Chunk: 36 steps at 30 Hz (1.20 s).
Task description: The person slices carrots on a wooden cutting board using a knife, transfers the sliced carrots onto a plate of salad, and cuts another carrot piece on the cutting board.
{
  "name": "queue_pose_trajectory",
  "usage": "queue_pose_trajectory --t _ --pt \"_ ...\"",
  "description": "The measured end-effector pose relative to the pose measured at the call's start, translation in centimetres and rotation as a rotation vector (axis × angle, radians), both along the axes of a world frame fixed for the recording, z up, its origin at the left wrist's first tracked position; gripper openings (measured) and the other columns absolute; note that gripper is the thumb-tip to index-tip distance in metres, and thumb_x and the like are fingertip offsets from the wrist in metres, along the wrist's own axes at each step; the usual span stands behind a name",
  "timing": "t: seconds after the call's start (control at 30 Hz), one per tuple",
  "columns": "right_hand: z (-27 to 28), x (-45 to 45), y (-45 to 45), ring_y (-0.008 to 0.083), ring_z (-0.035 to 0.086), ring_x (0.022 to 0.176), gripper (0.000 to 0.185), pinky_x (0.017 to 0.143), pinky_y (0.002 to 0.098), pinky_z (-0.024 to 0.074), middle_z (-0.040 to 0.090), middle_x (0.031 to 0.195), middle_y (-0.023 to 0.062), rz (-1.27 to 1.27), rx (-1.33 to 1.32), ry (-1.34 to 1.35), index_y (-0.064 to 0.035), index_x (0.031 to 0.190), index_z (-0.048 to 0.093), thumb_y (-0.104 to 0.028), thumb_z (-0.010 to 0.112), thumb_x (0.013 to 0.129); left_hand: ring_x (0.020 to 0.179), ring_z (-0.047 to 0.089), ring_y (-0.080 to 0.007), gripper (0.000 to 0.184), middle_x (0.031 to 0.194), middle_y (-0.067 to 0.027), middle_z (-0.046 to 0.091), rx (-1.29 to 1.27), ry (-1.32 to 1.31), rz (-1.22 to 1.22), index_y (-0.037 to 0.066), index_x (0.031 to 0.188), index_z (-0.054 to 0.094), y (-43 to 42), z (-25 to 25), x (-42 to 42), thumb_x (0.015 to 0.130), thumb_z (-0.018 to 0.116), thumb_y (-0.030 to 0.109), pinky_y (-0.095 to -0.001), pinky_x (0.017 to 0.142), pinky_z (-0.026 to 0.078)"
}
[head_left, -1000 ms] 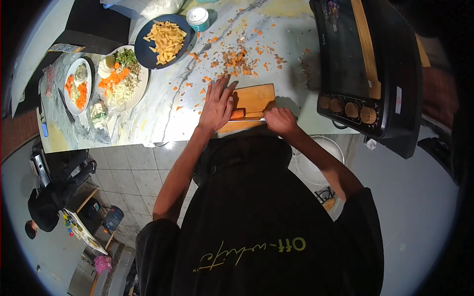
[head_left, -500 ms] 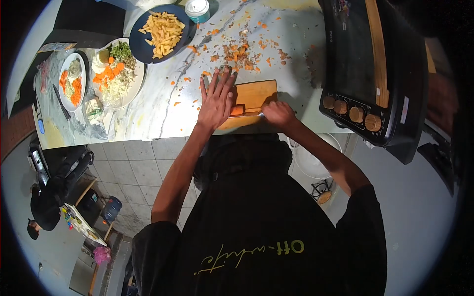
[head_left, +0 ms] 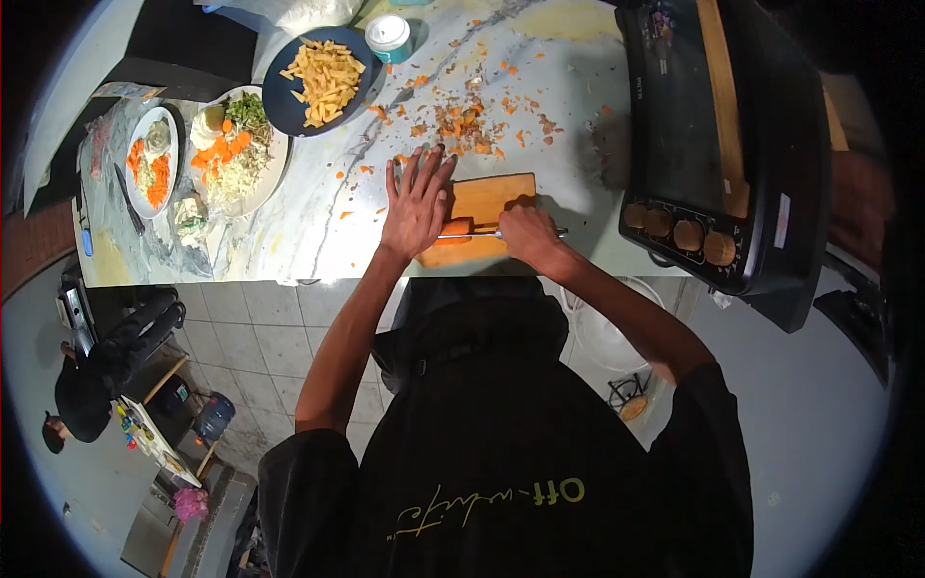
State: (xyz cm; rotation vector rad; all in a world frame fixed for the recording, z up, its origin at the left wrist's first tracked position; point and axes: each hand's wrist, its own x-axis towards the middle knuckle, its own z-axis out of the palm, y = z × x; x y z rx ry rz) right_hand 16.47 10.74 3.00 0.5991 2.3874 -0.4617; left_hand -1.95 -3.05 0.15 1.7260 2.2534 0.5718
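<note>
A wooden cutting board (head_left: 487,197) lies near the counter's front edge, with a piece of carrot (head_left: 457,228) on it. Flat over the board's left side rests my left hand (head_left: 414,214), its fingers stretched out and spread, the thumb side against the carrot. Whether the palm presses on more carrot is hidden. My right hand (head_left: 528,233) is closed around the handle of a knife (head_left: 479,234). The blade points left and runs across the carrot; how deep its edge sits cannot be seen.
Carrot peelings (head_left: 467,123) are scattered beyond the board. A dark plate of cut potato sticks (head_left: 328,82), a white tub (head_left: 388,39), and a plate of chopped vegetables (head_left: 275,178) stand left. A black oven (head_left: 674,125) borders the right. Another person (head_left: 87,385) is at far left.
My right hand has shifted slightly left with the knife, and its handle end now shows behind my fist. My left hand stays spread at the carrot. The whole view has moved slightly.
</note>
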Motion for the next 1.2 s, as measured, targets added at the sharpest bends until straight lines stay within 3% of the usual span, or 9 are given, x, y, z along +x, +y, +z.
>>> queue_pose_trajectory --t 0.17,0.27,0.33,0.47,0.77,0.93,1.1,1.17,1.2 --pt "2.0 1.4 1.6 0.0363 0.075 0.092 0.025 0.082 0.0504 0.0583 0.075 0.095 0.0189 0.112 -0.076 0.207 -0.0048 0.097 0.077 -0.027 0.067 0.094 0.156 0.024 -0.0353 0.052 0.167 -0.0106 0.034 0.043 0.061 0.06 0.015 0.158 0.04 -0.5 -1.2 0.0 0.108 0.034 0.029 -0.0653 0.126 0.009" --pt "3.2 2.5 1.3 0.0373 0.069 0.107 0.032 0.092 0.0523 0.0522 0.07 0.11 0.0214 -0.097 -0.294 0.393 -0.0053 0.111 0.07 -0.035 0.062 0.1 0.156 0.025 -0.0355 0.051 0.166 -0.011 0.034 0.015 0.027 0.093 0.014 0.157 0.041 -0.7 -1.0 0.4 0.109 0.035 0.032 -0.0647 0.126 0.01" --pt "1.6 1.8 0.5 0.0366 0.055 0.126 0.04 0.102 0.0535 0.043 0.059 0.128 0.0208 -0.134 0.027 0.6 -0.0058 0.127 0.061 -0.039 0.054 0.105 0.157 0.024 -0.0355 0.051 0.167 -0.0106 0.034 0.003 0.023 0.081 0.015 0.157 0.041 -0.4 -0.9 0.1 0.109 0.035 0.032 -0.0645 0.126 0.009" --pt "-2.2 -0.4 -0.1 0.0373 0.044 0.138 0.049 0.109 0.0599 0.0328 0.05 0.141 0.0198 -0.314 0.343 0.682 -0.0062 0.142 0.057 -0.04 0.047 0.107 0.159 0.02 -0.0362 0.052 0.169 -0.0095 0.031 -0.027 -0.056 0.072 0.017 0.159 0.041 -0.5 -0.8 0.6 0.109 0.034 0.033 -0.0647 0.126 0.007" --pt "-3.4 0.0 -0.7 0.0411 0.035 0.146 0.046 0.113 0.0664 0.0265 0.044 0.151 0.0207 -0.276 0.423 0.664 -0.0108 0.145 0.056 -0.036 0.047 0.107 0.161 0.01 -0.0371 0.053 0.175 -0.0051 0.019 -0.043 0.055 0.104 0.031 0.163 0.035 -0.1 0.2 0.7 0.11 0.031 0.035 -0.0714 0.123 -0.002" --pt "-4.5 0.4 -2.2 0.0465 0.028 0.151 0.047 0.113 0.0727 0.0229 0.038 0.16 0.0225 -0.309 0.405 0.674 -0.0139 0.148 0.052 -0.035 0.048 0.106 0.16 0.017 -0.0344 0.054 0.174 -0.0033 0.023 -0.122 0.097 0.084 0.032 0.163 0.036 -1.5 -1.5 1.6 0.111 0.027 0.038 -0.072 0.123 -0.001" --pt "-3.2 0.5 -1.9 0.0423 0.029 0.152 0.049 0.117 0.0693 0.0216 0.04 0.157 0.0211 -0.279 0.438 0.637 -0.0103 0.145 0.055 -0.034 0.056 0.102 0.158 0.023 -0.0323 0.053 0.171 -0.003 0.031 -0.079 0.081 0.058 0.025 0.161 0.041 -2.6 -1.9 1.8 0.111 0.029 0.037 -0.0688 0.124 0.001" --pt "-3.5 0.7 -1.2 0.0394 0.031 0.151 0.048 0.118 0.0655 0.0223 0.044 0.153 0.0202 -0.223 0.283 0.792 -0.0078 0.14 0.057 -0.033 0.061 0.099 0.158 0.025 -0.0333 0.052 0.168 -0.0049 0.035 -0.04 0.108 0.062 0.022 0.16 0.043 -0.1 -2.1 0.1 0.111 0.03 0.035 -0.0663 0.125 0.001" --pt "-2.6 1.1 -1.1 0.0363 0.04 0.143 0.045 0.118 0.06 0.0258 0.05 0.142 0.0178 -0.199 0.201 0.864 -0.007 0.133 0.061 -0.032 0.065 0.097 0.156 0.028 -0.0327 0.05 0.167 -0.0057 0.037 -0.025 0.078 0.068 0.02 0.157 0.045 -0.4 -1.9 0.3 0.11 0.034 0.034 -0.0669 0.125 0.005"
